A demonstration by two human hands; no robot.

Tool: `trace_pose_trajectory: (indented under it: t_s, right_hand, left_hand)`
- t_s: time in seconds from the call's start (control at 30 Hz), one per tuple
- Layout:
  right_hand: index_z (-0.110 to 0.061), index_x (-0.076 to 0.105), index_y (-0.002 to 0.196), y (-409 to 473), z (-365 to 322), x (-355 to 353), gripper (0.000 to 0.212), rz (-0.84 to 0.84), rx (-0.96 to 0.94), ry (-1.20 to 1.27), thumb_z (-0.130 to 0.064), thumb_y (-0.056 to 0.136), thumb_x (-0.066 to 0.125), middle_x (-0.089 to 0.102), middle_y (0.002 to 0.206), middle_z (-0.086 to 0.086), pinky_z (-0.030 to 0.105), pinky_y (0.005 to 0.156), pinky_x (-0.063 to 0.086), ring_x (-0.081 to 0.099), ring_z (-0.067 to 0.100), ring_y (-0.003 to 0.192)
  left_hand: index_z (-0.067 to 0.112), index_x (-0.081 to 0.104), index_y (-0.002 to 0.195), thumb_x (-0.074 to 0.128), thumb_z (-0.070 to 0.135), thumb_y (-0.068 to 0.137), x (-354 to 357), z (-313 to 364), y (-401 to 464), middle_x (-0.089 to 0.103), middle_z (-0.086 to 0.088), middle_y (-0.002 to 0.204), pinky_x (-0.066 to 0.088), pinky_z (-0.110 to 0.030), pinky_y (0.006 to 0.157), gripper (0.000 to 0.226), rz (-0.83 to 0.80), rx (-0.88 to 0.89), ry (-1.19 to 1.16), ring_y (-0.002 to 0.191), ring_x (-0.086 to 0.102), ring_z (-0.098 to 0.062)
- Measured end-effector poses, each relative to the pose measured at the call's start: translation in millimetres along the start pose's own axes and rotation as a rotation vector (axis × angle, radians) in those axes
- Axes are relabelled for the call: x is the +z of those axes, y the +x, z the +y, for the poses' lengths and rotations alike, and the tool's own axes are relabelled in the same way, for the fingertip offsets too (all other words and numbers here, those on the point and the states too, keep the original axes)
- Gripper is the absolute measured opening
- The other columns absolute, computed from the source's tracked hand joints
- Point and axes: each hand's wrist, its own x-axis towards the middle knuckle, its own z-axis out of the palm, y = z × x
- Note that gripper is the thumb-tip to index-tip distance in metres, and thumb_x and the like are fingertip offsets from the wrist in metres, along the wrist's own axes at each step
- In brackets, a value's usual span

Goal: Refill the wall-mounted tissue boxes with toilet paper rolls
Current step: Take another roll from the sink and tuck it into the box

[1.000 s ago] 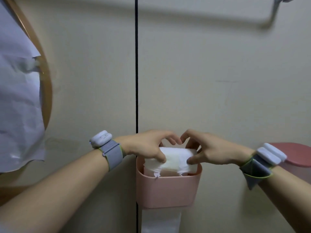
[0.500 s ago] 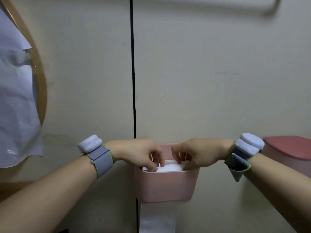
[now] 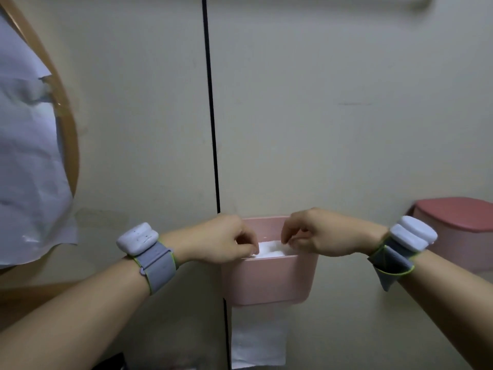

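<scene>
In the head view we look at a cream wall split by a thin black vertical seam [image 3: 210, 129]. Just right of that seam hangs the pink tissue box [image 3: 269, 281], open at the top, fixed to the wall. The white toilet paper [image 3: 269, 251] sits down inside it, its top lying below the rim, and a white sheet [image 3: 257, 340] hangs out of the box's underside.

Our left hand [image 3: 221, 240] is at the box's left top edge, fingers curled downward with the tips on the paper; whether its grip actually pinches the paper or only presses on it, we cannot tell. Our right hand [image 3: 317, 236] is at the right top edge, fingers likewise curled down over the paper, and its grip is just as unclear from this angle. The two hands stay apart, with a strip of paper showing between them.

Each wrist carries a grey strap with a white device: the left band [image 3: 149, 257] and the right band [image 3: 402, 244].

At the far right a second, darker pink box [image 3: 458, 222] is mounted with its lid down. At the left, crumpled white paper [image 3: 26, 156] covers a round wooden-rimmed frame [image 3: 70, 129].
</scene>
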Motion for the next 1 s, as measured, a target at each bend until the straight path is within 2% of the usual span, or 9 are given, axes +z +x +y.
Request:
trace_pose_trajectory:
  t_s: [0.07,0.17,0.33,0.4,0.47,0.63,0.77,0.93,1.0]
  right_hand:
    - [-0.025,0.068,0.107,-3.6,-13.9,0.7,0.021,0.130,-0.004,0.019,-0.018,0.089,0.059,0.064,0.103,-0.011,0.021,0.084,0.046,0.059,0.008,0.094]
    - [-0.027,0.066,0.108,-2.7,-53.5,9.2,0.027,0.274,-0.054,0.119,-0.011,0.088,0.058,0.066,0.102,-0.010,0.030,0.086,0.051,0.062,0.008,0.094]
    - [-0.024,0.067,0.107,14.6,-139.0,52.4,0.032,0.322,-0.165,0.095,-0.005,0.083,0.057,0.064,0.098,-0.007,0.028,0.082,0.050,0.059,0.008,0.090]
    - [-0.020,0.067,0.109,16.3,-154.6,71.3,0.035,0.316,-0.168,0.105,-0.002,0.080,0.057,0.064,0.098,-0.005,0.026,0.081,0.049,0.058,0.009,0.091]
    - [-0.021,0.066,0.113,23.6,-175.0,107.0,0.034,0.255,-0.131,0.129,-0.005,0.084,0.057,0.066,0.099,-0.006,0.025,0.083,0.049,0.057,0.008,0.093]
    - [-0.021,0.065,0.117,32.3,-199.0,223.8,0.033,-0.011,0.043,0.226,-0.011,0.086,0.057,0.069,0.106,-0.002,0.034,0.086,0.051,0.063,0.014,0.096]
    - [-0.018,0.066,0.122,26.9,-208.4,319.0,0.037,-0.223,0.193,0.258,-0.010,0.087,0.056,0.070,0.117,0.002,0.026,0.088,0.046,0.065,0.019,0.107]
    - [-0.012,0.054,0.135,16.7,-215.9,411.1,0.047,-0.417,0.243,0.271,-0.005,0.089,0.051,0.056,0.137,0.011,0.025,0.101,0.034,0.051,0.028,0.126]
    - [-0.018,0.043,0.145,13.5,-214.2,432.4,0.056,-0.455,0.201,0.226,-0.008,0.090,0.050,0.048,0.143,0.008,0.028,0.106,0.030,0.043,0.029,0.131]
  left_hand:
    - [0.026,0.075,0.101,0.059,0.020,0.094,-6.9,-4.3,-17.3,0.067,0.024,0.078,0.040,-0.004,0.067,0.018,0.091,0.022,0.005,0.070,0.057,0.014]
    - [0.030,0.072,0.108,0.057,0.018,0.094,-12.0,-25.8,-51.4,0.072,0.020,0.101,0.048,-0.017,0.085,0.024,0.236,0.033,-0.009,0.093,0.063,0.004]
    - [0.027,0.070,0.112,0.059,0.015,0.092,17.5,-84.8,-123.9,0.071,0.014,0.103,0.046,-0.008,0.074,0.025,0.290,-0.024,-0.091,0.092,0.063,0.000]
    - [0.027,0.069,0.112,0.059,0.015,0.092,35.7,-100.5,-139.6,0.070,0.013,0.101,0.048,-0.012,0.075,0.025,0.268,-0.050,-0.115,0.088,0.063,-0.001]
    - [0.026,0.068,0.112,0.057,0.015,0.093,59.3,-121.4,-162.8,0.070,0.013,0.103,0.051,-0.022,0.080,0.025,0.220,-0.079,-0.118,0.089,0.064,-0.005]
    - [0.019,0.069,0.112,0.059,0.015,0.092,139.9,-159.1,-207.2,0.071,0.002,0.108,0.048,-0.023,0.080,0.023,0.112,-0.125,-0.155,0.092,0.064,-0.013]
    - [0.018,0.067,0.106,0.058,0.019,0.089,212.3,-184.4,-237.8,0.068,-0.003,0.108,0.049,-0.031,0.085,0.020,-0.024,-0.171,-0.143,0.103,0.063,-0.022]
    - [0.017,0.053,0.130,0.051,0.013,0.092,285.5,-213.0,-267.3,0.055,-0.004,0.129,0.045,-0.040,0.097,0.038,-0.204,-0.243,-0.076,0.122,0.048,-0.024]
    - [0.014,0.051,0.128,0.051,0.009,0.090,308.8,-221.7,-272.9,0.050,-0.004,0.131,0.044,-0.041,0.096,0.038,-0.251,-0.204,-0.003,0.127,0.043,-0.025]
